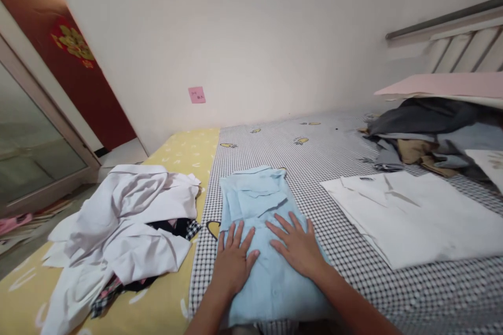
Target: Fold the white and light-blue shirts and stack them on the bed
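Observation:
A light blue button-up shirt lies folded into a long narrow shape on the checked bedding, its collar end toward the wall. My left hand rests flat on its left side, fingers spread. On the right side of the shirt, my right hand presses down with its fingers stretched out and apart. Neither hand grips the cloth. A crease runs across the shirt just beyond my fingertips, with a layered fold near the collar.
To the left, a loose heap of white clothes covers some dark checked cloth on the yellow bedding. A folded white shirt lies at right. Behind it are piled dark clothes beneath a pink flat item. The wall stands beyond.

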{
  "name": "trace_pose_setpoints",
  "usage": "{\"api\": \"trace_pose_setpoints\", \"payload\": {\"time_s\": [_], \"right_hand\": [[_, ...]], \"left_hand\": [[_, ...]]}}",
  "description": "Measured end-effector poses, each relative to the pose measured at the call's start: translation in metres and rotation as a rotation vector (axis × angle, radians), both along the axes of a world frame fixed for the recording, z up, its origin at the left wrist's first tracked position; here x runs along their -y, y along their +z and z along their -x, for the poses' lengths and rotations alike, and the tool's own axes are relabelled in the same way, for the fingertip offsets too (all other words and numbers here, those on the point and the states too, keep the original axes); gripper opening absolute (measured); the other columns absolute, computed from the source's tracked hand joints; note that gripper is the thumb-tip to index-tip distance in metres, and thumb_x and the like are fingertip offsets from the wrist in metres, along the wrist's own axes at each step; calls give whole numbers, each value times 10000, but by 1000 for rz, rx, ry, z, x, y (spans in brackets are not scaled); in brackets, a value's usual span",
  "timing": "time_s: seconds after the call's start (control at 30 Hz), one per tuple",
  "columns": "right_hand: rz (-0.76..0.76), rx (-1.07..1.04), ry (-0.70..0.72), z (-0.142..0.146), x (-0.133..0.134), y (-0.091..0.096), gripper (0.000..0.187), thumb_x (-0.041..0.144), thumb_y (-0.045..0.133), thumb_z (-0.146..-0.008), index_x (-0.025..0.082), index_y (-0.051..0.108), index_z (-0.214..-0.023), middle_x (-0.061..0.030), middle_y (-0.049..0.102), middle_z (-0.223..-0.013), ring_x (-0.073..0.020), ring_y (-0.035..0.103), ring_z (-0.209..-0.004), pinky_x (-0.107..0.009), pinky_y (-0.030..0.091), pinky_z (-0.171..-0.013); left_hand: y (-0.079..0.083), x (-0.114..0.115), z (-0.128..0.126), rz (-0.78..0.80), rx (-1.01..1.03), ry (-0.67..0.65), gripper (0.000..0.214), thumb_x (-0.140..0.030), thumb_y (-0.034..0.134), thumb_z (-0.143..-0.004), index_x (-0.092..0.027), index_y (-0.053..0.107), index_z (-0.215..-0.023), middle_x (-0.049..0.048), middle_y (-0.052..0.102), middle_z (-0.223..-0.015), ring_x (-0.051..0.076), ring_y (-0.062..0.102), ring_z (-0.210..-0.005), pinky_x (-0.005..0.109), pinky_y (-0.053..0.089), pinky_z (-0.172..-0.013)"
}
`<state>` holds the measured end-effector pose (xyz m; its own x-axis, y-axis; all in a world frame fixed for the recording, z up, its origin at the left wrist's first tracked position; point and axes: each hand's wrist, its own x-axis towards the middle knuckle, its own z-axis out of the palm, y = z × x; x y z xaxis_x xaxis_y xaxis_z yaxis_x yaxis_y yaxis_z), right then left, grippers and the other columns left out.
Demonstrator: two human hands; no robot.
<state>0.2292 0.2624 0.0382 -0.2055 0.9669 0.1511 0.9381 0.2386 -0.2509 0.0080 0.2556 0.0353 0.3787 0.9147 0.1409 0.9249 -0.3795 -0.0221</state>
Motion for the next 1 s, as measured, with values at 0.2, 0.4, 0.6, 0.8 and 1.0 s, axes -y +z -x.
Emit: {"api": "trace_pose_setpoints", "payload": {"time_s": [0.2, 0.4, 0.6, 0.8, 1.0], "right_hand": [[-12, -11, -14, -5, -7, -18, 522, 648, 338, -974, 530, 353, -1482, 60, 368, -1608, -357, 236, -1501, -749, 111, -1134], [21, -71, -118, 4, -10, -10, 515, 505, 324, -1013, 393, 386, -1512, 4, 364, -1616, -286, 240, -1505, -644, 73, -1187], [66, -136, -252, 1, -18, 31, 454, 358, 353, -997, 326, 522, -1417, -63, 541, -1488, -297, 502, -1335, -667, 328, -1065], [-136, -113, -167, 20, 18, 58, 446, 232, 311, -996, 318, 599, -1326, -37, 538, -1486, -234, 409, -1396, -555, 113, -1197], [-12, -48, 82, 39, 40, 26, 430, 268, 370, -991, 308, 593, -1356, -15, 580, -1457, -280, 378, -1435, -584, 196, -1175]], "left_hand": [[0, -5, 0, 171, 37, 81, 572, -566, 335, -994, -432, 237, -1541, -13, 203, -1661, 294, 173, -1538, 615, 194, -1221], [26, -1, -11, 327, 23, 138, 602, -522, 329, -1001, -342, 225, -1566, 36, 128, -1671, 313, 85, -1543, 623, 122, -1225], [53, 17, -8, 223, 81, 145, 562, -315, 420, -980, -224, 363, -1532, 149, 210, -1650, 344, 210, -1519, 636, 262, -1181], [51, 48, 4, -101, 97, -57, 504, -89, 272, -977, -176, 537, -1396, 126, 324, -1619, 224, 249, -1519, 543, 186, -1250], [6, 55, 17, -23, 76, -37, 451, -268, 425, -997, -294, 494, -1442, 74, 400, -1589, 246, 353, -1477, 562, 322, -1195]]}}
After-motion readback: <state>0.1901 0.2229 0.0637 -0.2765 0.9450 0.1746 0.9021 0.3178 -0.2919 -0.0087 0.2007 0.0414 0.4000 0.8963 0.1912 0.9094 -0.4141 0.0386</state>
